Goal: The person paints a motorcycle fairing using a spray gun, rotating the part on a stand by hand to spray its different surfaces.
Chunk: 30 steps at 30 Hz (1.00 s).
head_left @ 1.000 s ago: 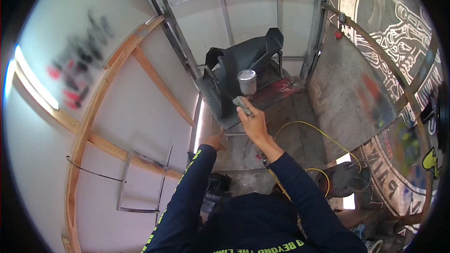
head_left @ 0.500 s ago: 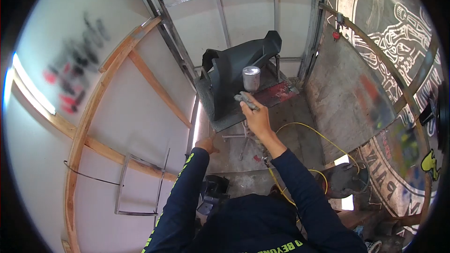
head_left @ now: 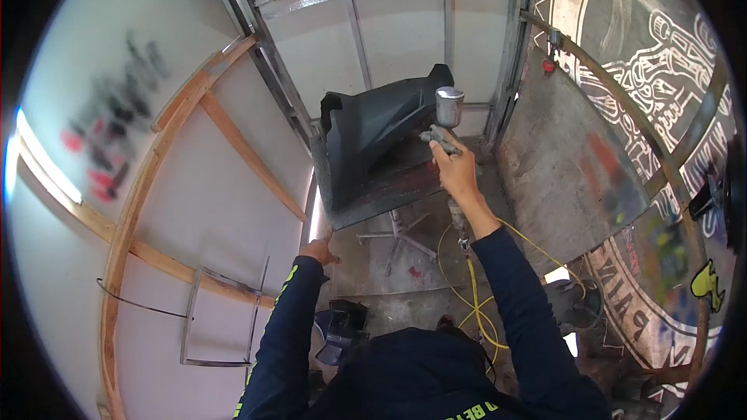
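Note:
My right hand (head_left: 457, 171) is closed around the handle of a spray gun (head_left: 442, 138) with a silver paint cup (head_left: 449, 106) on top. The gun points left, at the right end of a dark grey moulded panel (head_left: 373, 124). This panel stands tilted on a flat, paint-stained board (head_left: 373, 204), which rests on a stand with light-coloured legs (head_left: 397, 241). At the board's near left corner is my left hand (head_left: 317, 250), its fingers against the edge; the exact hold is partly hidden.
A yellow hose (head_left: 473, 288) runs down from the gun and loops over the floor. Black moulded parts (head_left: 342, 330) lie by my feet. On the left wall hangs a thin metal frame (head_left: 226, 319). A bucket (head_left: 580, 307) stands at right, near a leaning panel (head_left: 572, 140).
My right hand has moved the spray gun right and slightly up. The board and grey panel have turned, their near left corner shifting left together with my left hand. The camera view has shifted slightly.

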{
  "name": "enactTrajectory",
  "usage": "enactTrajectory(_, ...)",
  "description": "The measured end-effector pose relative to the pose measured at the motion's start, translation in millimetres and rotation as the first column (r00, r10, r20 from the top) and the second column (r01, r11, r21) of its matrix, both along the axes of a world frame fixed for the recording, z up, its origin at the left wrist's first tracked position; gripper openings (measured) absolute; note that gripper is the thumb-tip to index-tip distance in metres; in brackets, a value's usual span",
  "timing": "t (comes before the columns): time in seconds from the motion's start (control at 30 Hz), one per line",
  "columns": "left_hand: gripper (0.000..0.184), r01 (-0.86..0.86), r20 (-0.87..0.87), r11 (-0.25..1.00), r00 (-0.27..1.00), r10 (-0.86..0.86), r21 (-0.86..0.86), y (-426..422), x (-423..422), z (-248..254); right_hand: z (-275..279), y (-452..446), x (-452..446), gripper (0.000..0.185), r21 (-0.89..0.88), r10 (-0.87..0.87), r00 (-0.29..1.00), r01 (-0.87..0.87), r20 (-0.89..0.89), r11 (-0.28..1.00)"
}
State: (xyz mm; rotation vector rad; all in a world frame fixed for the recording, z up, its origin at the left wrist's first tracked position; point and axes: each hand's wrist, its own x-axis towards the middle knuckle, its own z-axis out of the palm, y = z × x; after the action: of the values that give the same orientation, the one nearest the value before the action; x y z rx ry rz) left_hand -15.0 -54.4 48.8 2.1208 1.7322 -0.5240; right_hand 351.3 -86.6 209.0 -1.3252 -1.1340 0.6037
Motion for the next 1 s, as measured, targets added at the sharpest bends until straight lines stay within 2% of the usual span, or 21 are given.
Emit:
enactTrajectory(0.07, 0.115, 0.007, 0.032, 0.999, 0.999, -0.009, 0.046, 5.0, -8.9, -10.1, 4.0, 8.2, 16.3, 0.039, 0.051, -0.040, 0.996, 0.036, 0.079, 0.998)
enactTrajectory(0.13, 0.115, 0.013, 0.064, 0.996, 0.998, -0.019, 0.089, 5.3, -5.3, -6.9, 5.5, 17.9, 30.9, 0.040, 0.027, -0.046, 0.998, 0.045, 0.032, 0.999)
enactTrajectory(0.2, 0.114, -0.037, -0.044, 0.999, 0.998, 0.038, 0.039, 8.0, -0.5, -2.5, 9.2, 22.8, 45.6, 0.043, -0.021, -0.064, 0.998, 0.064, -0.014, 0.998)
enactTrajectory(0.23, 0.114, -0.037, -0.042, 0.999, 0.998, 0.038, 0.036, 7.8, 0.2, -2.2, 9.3, 23.8, 51.7, 0.043, -0.023, -0.064, 0.998, 0.064, -0.011, 0.998)
enactTrajectory(0.33, 0.114, -0.056, -0.023, 0.998, 0.998, 0.057, 0.033, 10.8, -0.1, 0.9, 4.6, 35.8, 75.2, 0.044, 0.048, -0.196, 0.967, 0.191, 0.162, 0.980)
enactTrajectory(0.37, 0.113, -0.051, -0.034, 0.998, 0.998, 0.052, 0.038, 11.0, 0.2, 0.1, -3.2, 38.6, 86.8, 0.044, 0.047, -0.196, 0.967, 0.191, 0.165, 0.980)
enactTrajectory(0.43, 0.113, -0.051, -0.042, 0.998, 0.998, 0.053, 0.047, 11.7, 2.3, 2.0, 1.6, 36.6, 95.0, 0.045, 0.001, -0.221, 0.964, 0.223, 0.148, 0.975)
enactTrajectory(0.47, 0.113, -0.053, -0.030, 0.997, 0.998, 0.055, 0.057, 10.9, 2.5, 1.9, 0.7, 38.1, 101.6, 0.046, -0.052, -0.263, 0.934, 0.283, 0.241, 0.958)
enactTrajectory(0.5, 0.113, -0.056, -0.017, 0.996, 0.998, 0.058, 0.067, 9.7, 1.7, 0.2, -1.9, 38.9, 105.9, 0.046, -0.055, -0.257, 0.935, 0.278, 0.243, 0.959)
enactTrajectory(0.57, 0.113, -0.052, 0.008, 0.997, 0.999, 0.051, 0.065, 12.9, -0.5, -9.3, -7.1, 42.7, 109.4, 0.047, 0.060, -0.352, 0.848, 0.358, 0.397, 0.932)
enactTrajectory(0.6, 0.113, -0.040, 0.032, 0.997, 0.999, 0.038, 0.067, 12.3, -0.2, -6.4, -6.2, 41.0, 101.3, 0.046, 0.182, -0.388, 0.845, 0.344, 0.368, 0.921)
enactTrajectory(0.73, 0.112, -0.062, 0.040, 0.997, 0.997, 0.060, 0.049, 3.9, 3.9, 3.8, 6.2, 15.0, 55.2, 0.044, 0.109, -0.236, 0.935, 0.214, 0.266, 0.971)
enactTrajectory(0.8, 0.114, -0.061, 0.055, 0.996, 0.997, 0.058, 0.065, 4.2, 0.1, -3.8, 13.7, 0.1, 20.8, 0.042, 0.099, -0.061, 0.980, 0.043, 0.187, 0.994)
enactTrajectory(0.93, 0.115, -0.053, 0.055, 0.995, 0.997, 0.049, 0.081, 3.0, 1.4, -7.3, 6.6, -8.8, -33.0, 0.039, 0.069, 0.049, 0.976, -0.065, 0.213, 0.996)
enactTrajectory(1.0, 0.114, -0.052, 0.065, 0.996, 0.997, 0.047, 0.073, 2.6, 3.0, -6.2, 7.3, -13.1, -58.4, 0.038, 0.120, 0.159, 0.965, -0.186, 0.209, 0.975)
